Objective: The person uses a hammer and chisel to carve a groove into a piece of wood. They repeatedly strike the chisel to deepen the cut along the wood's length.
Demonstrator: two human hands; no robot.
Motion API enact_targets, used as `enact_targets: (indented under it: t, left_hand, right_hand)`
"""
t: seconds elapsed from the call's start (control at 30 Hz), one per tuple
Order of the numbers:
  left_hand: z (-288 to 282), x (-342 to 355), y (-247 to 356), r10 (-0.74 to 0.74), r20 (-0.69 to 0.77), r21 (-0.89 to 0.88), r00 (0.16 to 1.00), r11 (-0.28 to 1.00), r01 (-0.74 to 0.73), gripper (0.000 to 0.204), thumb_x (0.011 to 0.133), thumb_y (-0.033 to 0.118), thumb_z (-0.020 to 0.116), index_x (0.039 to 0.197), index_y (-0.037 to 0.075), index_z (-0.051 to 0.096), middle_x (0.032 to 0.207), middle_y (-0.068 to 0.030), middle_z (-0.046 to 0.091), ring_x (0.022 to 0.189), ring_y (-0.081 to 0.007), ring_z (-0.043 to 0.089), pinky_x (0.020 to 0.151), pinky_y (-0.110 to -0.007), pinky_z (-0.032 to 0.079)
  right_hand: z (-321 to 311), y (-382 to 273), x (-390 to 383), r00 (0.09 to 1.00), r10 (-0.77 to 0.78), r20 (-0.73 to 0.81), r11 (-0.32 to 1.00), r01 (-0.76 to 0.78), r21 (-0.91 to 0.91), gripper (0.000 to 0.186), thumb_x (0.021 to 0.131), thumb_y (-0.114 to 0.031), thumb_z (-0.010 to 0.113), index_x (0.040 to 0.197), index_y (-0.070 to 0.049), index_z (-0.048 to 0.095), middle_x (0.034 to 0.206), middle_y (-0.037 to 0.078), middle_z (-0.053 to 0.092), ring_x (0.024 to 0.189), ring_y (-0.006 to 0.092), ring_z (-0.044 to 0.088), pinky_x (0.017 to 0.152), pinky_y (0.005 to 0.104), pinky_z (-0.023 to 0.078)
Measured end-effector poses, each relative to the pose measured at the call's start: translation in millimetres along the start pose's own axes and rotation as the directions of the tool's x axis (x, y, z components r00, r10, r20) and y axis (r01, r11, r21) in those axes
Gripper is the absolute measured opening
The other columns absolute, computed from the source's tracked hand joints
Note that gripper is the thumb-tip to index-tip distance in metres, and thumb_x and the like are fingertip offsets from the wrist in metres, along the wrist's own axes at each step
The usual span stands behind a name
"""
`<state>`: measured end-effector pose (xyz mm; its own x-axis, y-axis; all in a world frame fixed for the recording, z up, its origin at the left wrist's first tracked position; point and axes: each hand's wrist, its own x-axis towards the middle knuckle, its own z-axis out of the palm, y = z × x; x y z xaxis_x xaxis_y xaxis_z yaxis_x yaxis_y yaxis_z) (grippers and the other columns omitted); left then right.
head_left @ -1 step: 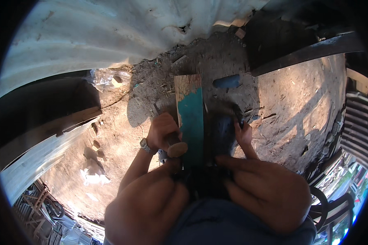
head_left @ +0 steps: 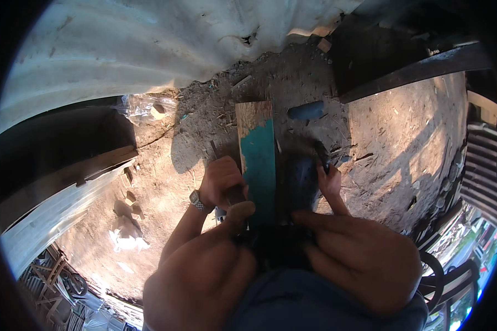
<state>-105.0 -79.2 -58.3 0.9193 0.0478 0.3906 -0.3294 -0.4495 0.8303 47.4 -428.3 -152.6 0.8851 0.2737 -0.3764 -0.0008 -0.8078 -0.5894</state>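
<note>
The board (head_left: pixel 258 165), green with bare wood at its far end, runs forward from between the person's legs (head_left: pixel 364 254). Just left of it, the left hand (head_left: pixel 225 179) wraps its fingers tightly around a tool (head_left: pixel 241 209). Across the board, the right hand (head_left: pixel 329 182) curls its fingers around a dark object (head_left: pixel 321 151). Beyond, a blue piece (head_left: pixel 306 110) lies on the dirt (head_left: pixel 403 138).

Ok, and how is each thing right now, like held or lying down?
Left hand: closed around handled tool.
Handled tool: held, narrow end pointing away.
Right hand: closed on unclear dark object.
Board: part green-painted, far end bare wood.
Watch: strapped on.
Blue piece: lying on ground.
</note>
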Motion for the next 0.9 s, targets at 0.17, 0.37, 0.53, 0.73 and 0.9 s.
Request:
enact_targets:
  t: [0.17, 0.37, 0.53, 0.73, 0.9]
  left_hand:
    - [-5.6, 45.0, 36.3, 0.284, 0.145, -0.196, 0.948, 0.947, -0.254, 0.021, 0.065, 0.023, 0.078, 0.074, 0.011, 0.064, 0.066, -0.0031, 0.051, 0.061, -0.0258, 0.056, 0.065, -0.039, 0.05]
    - [12.7, 69.1, 7.6, 0.369, 0.202, -0.236, 0.907, 0.917, -0.32, 0.028, 0.058, 0.028, 0.076, 0.074, 0.012, 0.06, 0.067, -0.0026, 0.047, 0.063, -0.0252, 0.054, 0.069, -0.039, 0.049]
    - [31.4, 60.0, -16.6, 0.33, 0.169, -0.277, 0.929, 0.92, -0.277, 0.033, 0.051, 0.029, 0.075, 0.076, 0.012, 0.061, 0.07, -0.0027, 0.049, 0.068, -0.025, 0.056, 0.073, -0.038, 0.049]
    - [33.2, 55.0, -18.8, 0.317, 0.127, -0.276, 0.94, 0.921, -0.273, 0.033, 0.051, 0.028, 0.075, 0.077, 0.012, 0.062, 0.07, -0.0023, 0.049, 0.07, -0.0243, 0.056, 0.075, -0.038, 0.048]
    - [33.3, 49.6, -19.3, 0.316, 0.259, -0.284, 0.913, 0.928, -0.241, 0.032, 0.054, 0.029, 0.075, 0.078, 0.012, 0.06, 0.072, -0.0018, 0.049, 0.071, -0.0244, 0.056, 0.076, -0.038, 0.048]
  right_hand:
    - [-3.3, 2.9, -2.8, 0.999, -0.049, 0.0, 0.997, 0.049, -0.051, 0.041, 0.095, -0.033, 0.067, 0.08, 0.005, 0.061, 0.063, 0.024, 0.058, 0.058, 0.0435, 0.06, 0.056, 0.0493, 0.043]
    - [3.6, 1.7, -1.4, 0.989, -0.126, -0.072, 0.986, 0.117, -0.118, 0.041, 0.094, -0.033, 0.067, 0.081, 0.006, 0.062, 0.062, 0.024, 0.057, 0.058, 0.0453, 0.059, 0.055, 0.0504, 0.043]
    - [-2.5, 3.1, -4.2, 0.999, -0.033, -0.033, 0.998, 0.031, -0.058, 0.042, 0.093, -0.033, 0.069, 0.079, 0.006, 0.061, 0.061, 0.024, 0.056, 0.057, 0.0451, 0.059, 0.055, 0.0505, 0.043]
    - [-9.5, -6.3, -5.4, 0.99, 0.096, 0.099, 0.965, -0.069, -0.251, 0.029, 0.092, -0.023, 0.073, 0.092, 0.005, 0.068, 0.089, 0.023, 0.072, 0.088, 0.0367, 0.07, 0.065, 0.0462, 0.054]
    - [-31.3, -22.7, 8.7, 0.923, 0.222, 0.315, 0.974, -0.195, -0.115, 0.038, 0.099, -0.033, 0.065, 0.095, 0.005, 0.067, 0.089, 0.027, 0.069, 0.092, 0.0438, 0.068, 0.073, 0.0467, 0.052]
